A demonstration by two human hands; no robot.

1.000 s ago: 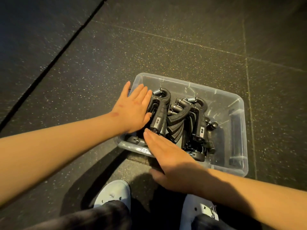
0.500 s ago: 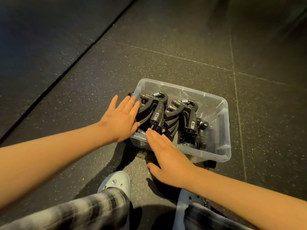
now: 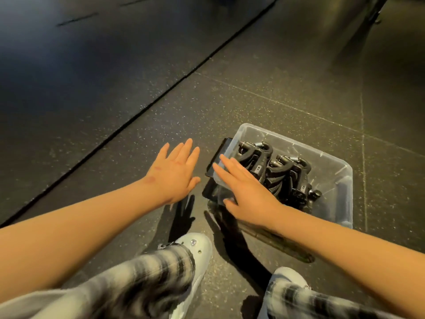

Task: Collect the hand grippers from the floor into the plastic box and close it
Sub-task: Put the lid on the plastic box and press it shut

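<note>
Spread flat and holding nothing, left hand [image 3: 174,173] and right hand [image 3: 248,194] hover; beneath the right fingers, one clear rectangular plastic box [image 3: 333,178] holds tangled, curved black hand grippers [image 3: 282,173].

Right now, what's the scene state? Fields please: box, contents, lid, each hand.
box: clear plastic box on the dark speckled floor, right of centre
contents: black hand grippers packed side by side inside
lid: cannot tell whether a clear lid is on
latch: black flap at the box's left end, angled outward
left hand: fingers straight and spread, over the floor left of the box, holds nothing
right hand: flat over the box's near-left corner, fingertips at the black flap
</note>
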